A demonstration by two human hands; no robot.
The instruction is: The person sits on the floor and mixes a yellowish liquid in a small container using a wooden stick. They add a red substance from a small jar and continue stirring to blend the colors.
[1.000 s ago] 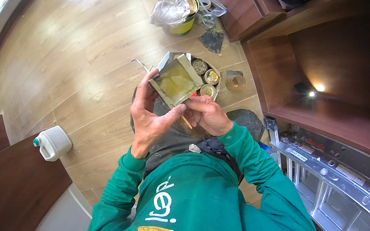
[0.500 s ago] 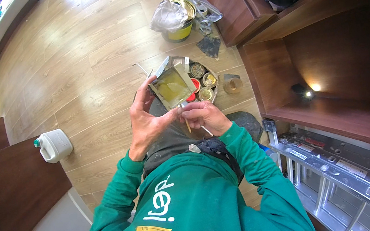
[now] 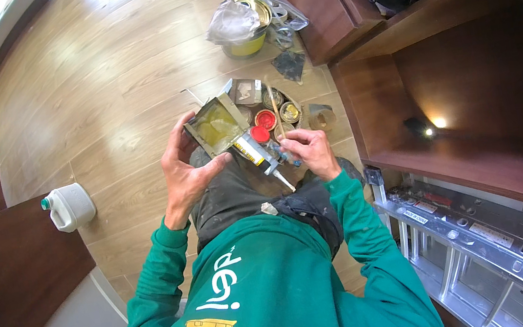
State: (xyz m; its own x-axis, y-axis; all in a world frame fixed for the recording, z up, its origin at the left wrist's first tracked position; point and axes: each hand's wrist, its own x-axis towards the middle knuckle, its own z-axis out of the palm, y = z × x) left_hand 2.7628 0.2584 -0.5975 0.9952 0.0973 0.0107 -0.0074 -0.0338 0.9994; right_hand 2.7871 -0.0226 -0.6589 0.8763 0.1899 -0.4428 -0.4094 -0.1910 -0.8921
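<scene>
My left hand (image 3: pixel 187 170) grips a square, open-topped container (image 3: pixel 217 126) with a dull yellow-green inside, tilted toward me. Between the fingertips of my right hand (image 3: pixel 312 152) is a thin wooden stick (image 3: pixel 275 108), upright in the picture; whether it has bristles I cannot make out. Beneath lies a group of small round tins, one with red contents (image 3: pixel 265 120), one with a yellowish top (image 3: pixel 290 113). A red lid (image 3: pixel 260 134) is beside them. A sealant cartridge (image 3: pixel 253 151) with a pale nozzle points toward me.
A yellow bucket (image 3: pixel 248 47) with plastic over it stands ahead. At left is a white jug (image 3: pixel 71 207) with a green cap. A brown cabinet (image 3: pixel 367 99) holding a small lit lamp (image 3: pixel 421 128) flanks my right, with an aluminium ladder (image 3: pixel 452 246) below it.
My right hand has left the container's lower corner, moving right, and the stick now points away from me. The container has shifted left, exposing the cartridge and more tins.
</scene>
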